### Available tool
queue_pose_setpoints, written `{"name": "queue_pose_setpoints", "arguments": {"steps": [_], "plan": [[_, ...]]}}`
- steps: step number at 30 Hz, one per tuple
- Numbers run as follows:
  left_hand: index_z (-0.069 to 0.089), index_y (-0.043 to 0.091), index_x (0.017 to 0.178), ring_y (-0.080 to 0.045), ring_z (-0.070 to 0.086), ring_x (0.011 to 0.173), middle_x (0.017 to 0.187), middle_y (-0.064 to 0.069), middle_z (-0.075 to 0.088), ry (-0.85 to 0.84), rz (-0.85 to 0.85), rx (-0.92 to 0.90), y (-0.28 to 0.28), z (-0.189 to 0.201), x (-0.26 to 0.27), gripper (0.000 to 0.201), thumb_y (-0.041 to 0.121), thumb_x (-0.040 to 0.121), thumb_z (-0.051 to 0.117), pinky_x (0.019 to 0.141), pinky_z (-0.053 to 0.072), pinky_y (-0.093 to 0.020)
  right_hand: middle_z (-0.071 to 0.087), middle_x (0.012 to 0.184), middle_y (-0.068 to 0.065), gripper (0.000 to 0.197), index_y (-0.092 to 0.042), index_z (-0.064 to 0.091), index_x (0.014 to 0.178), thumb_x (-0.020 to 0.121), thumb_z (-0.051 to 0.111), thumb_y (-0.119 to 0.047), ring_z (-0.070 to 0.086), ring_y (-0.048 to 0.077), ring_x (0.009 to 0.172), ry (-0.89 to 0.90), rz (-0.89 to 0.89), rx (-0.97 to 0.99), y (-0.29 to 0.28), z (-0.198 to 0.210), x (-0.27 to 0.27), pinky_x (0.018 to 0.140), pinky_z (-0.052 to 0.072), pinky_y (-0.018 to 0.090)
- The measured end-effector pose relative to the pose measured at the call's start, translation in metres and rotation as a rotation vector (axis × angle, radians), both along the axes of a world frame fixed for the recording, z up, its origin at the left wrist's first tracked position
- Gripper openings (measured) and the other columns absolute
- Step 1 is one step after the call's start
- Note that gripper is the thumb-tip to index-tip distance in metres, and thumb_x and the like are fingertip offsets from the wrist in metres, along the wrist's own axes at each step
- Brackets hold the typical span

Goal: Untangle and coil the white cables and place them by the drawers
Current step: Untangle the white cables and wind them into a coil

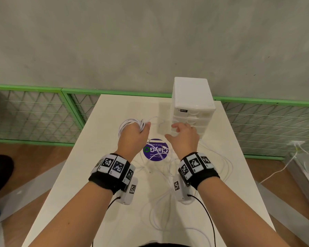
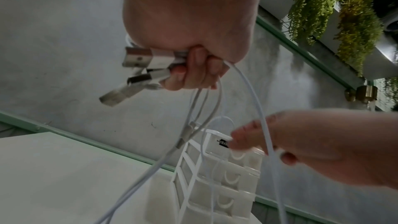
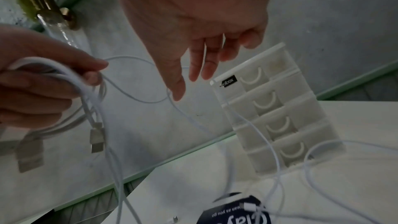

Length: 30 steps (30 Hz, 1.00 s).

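My left hand is raised over the white table and grips a bundle of looped white cables. In the left wrist view its fingers curl round the strands, and several USB plugs stick out of the fist. My right hand hovers just in front of the white drawer unit with fingers straight and spread. One strand from the bundle runs past its thumb and down to the loose cables on the table.
A round purple sticker lies on the table under my hands, with tangled cable around it. A green mesh fence and a grey wall stand behind the table. Another white cable trails on the floor at right.
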<state>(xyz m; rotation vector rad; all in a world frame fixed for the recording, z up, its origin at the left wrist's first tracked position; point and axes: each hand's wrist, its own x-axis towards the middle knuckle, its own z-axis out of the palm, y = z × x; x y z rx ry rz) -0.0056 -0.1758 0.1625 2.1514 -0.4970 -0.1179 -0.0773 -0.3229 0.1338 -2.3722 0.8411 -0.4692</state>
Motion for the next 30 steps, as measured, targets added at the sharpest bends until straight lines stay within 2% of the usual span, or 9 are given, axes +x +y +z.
{"name": "queue_pose_setpoints", "arguments": {"steps": [3,6,10,15,17,20,22,25,30], "plan": [[0.060,0.002,0.065,-0.007,0.042,0.035,0.040,0.004,0.041,0.033,-0.083,-0.012,-0.003,0.002,-0.008,0.048,0.036,0.097,0.049,0.042,0.034,-0.021,0.057,0.126,0.001,0.055,-0.018,0.055,0.128,0.080,0.070,-0.040,0.046,0.021,0.121,-0.020,0.144,0.069,0.002,-0.001,0.011,0.101,0.035,0.034],[0.057,0.013,0.058,-0.005,0.040,0.034,0.040,0.006,0.041,0.068,-0.153,-0.069,-0.003,0.001,-0.010,0.043,0.034,0.096,0.052,0.044,0.033,-0.020,0.049,0.140,0.001,0.062,-0.020,0.041,0.141,0.086,0.065,-0.035,0.043,0.017,0.130,-0.090,0.245,0.337,0.002,-0.003,0.014,0.105,0.033,0.028],[0.058,0.011,0.056,-0.006,0.043,0.037,0.043,0.003,0.044,0.086,-0.212,-0.158,0.003,0.004,-0.008,0.043,0.027,0.095,0.055,0.044,0.035,-0.016,0.059,0.123,-0.004,0.050,-0.023,0.047,0.130,0.085,0.069,-0.022,0.052,0.009,0.118,-0.205,0.292,0.526,0.005,-0.013,0.012,0.103,0.042,0.035],[0.056,-0.005,0.061,-0.012,0.039,0.044,0.050,-0.007,0.041,0.139,-0.321,-0.164,0.007,0.010,-0.012,0.043,0.022,0.095,0.055,0.046,0.034,-0.015,0.060,0.116,0.000,0.029,-0.013,0.046,0.104,0.085,0.068,-0.013,0.054,0.012,0.117,-0.329,0.295,0.652,0.005,-0.021,0.015,0.095,0.041,0.027],[0.051,-0.010,0.062,-0.016,0.040,0.047,0.054,-0.013,0.042,0.110,-0.299,-0.150,0.009,0.008,-0.010,0.049,0.027,0.092,0.058,0.047,0.033,-0.018,0.068,0.100,0.004,0.018,-0.013,0.044,0.094,0.089,0.061,-0.007,0.065,0.011,0.097,-0.409,0.282,0.764,0.003,-0.020,0.014,0.087,0.049,0.026],[0.046,-0.002,0.055,-0.016,0.039,0.045,0.052,-0.010,0.039,0.082,-0.218,-0.114,0.013,0.002,0.000,0.061,0.048,0.085,0.064,0.049,0.033,-0.026,0.070,0.077,0.005,0.014,-0.016,0.043,0.089,0.094,0.053,-0.006,0.067,0.010,0.071,-0.405,0.278,0.781,-0.001,-0.016,0.011,0.074,0.053,0.024],[0.049,-0.002,0.056,-0.017,0.040,0.044,0.051,-0.009,0.041,0.059,-0.110,-0.052,0.016,-0.003,0.008,0.066,0.057,0.082,0.062,0.051,0.035,-0.030,0.067,0.069,0.006,0.011,-0.015,0.048,0.095,0.094,0.051,-0.005,0.064,0.012,0.062,-0.366,0.301,0.763,-0.002,-0.016,0.009,0.071,0.053,0.027],[0.057,-0.012,0.070,-0.019,0.043,0.048,0.053,-0.011,0.045,0.032,0.055,-0.032,0.019,-0.004,0.018,0.073,0.060,0.085,0.056,0.053,0.037,-0.035,0.067,0.068,0.002,0.016,-0.013,0.059,0.107,0.092,0.056,-0.008,0.061,0.009,0.059,-0.183,0.346,0.652,-0.002,-0.024,0.004,0.069,0.051,0.019],[0.062,-0.014,0.077,-0.021,0.044,0.048,0.057,-0.016,0.050,-0.062,0.304,-0.163,0.035,0.013,0.042,0.066,0.050,0.090,0.055,0.050,0.037,-0.031,0.072,0.085,0.004,0.021,-0.012,0.072,0.092,0.093,0.056,-0.025,0.062,0.016,0.074,0.324,0.365,0.199,-0.022,-0.063,-0.019,0.074,0.047,0.025]]}}
